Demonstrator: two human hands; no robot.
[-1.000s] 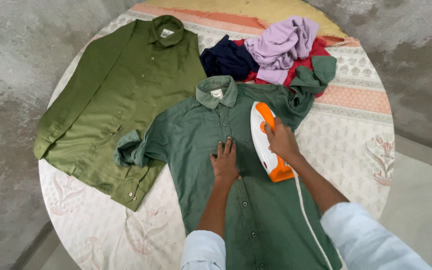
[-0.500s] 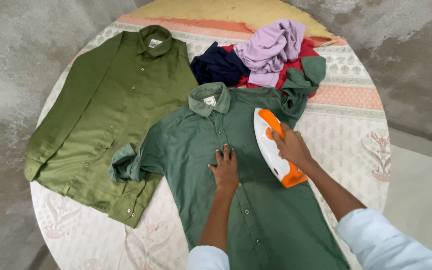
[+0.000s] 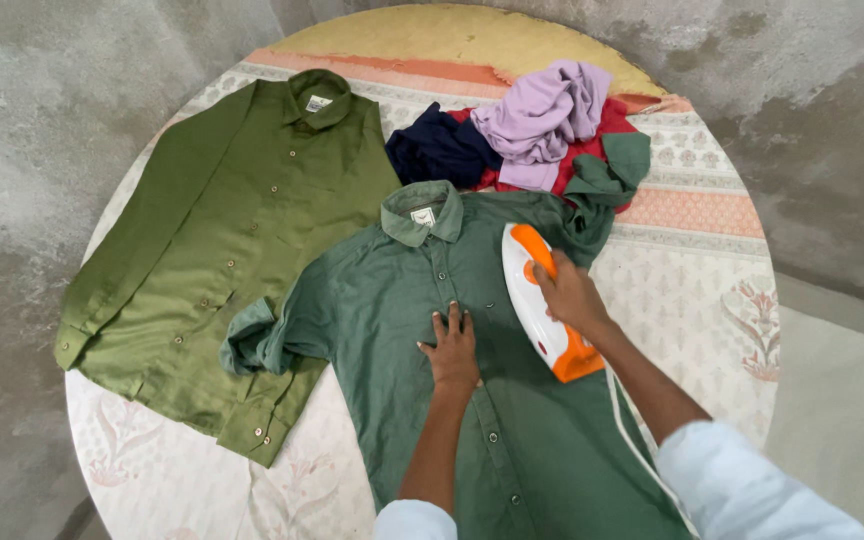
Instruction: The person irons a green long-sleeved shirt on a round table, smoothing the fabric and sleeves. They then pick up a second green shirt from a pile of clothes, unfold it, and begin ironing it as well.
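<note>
Right hand [image 3: 572,297] grips the iron [image 3: 542,300] on the shirt [image 3: 512,420]; just beside it, left hand [image 3: 450,350] presses flat, fingers spread.

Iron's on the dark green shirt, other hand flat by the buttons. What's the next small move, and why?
Probably glide the iron slowly up the chest panel toward the collar. The right hand grips its orange handle, with the iron lying on the dark green shirt beside the button placket. The left hand lies flat on the placket, pinning the cloth, so the fabric should stay taut as the iron passes.
</note>
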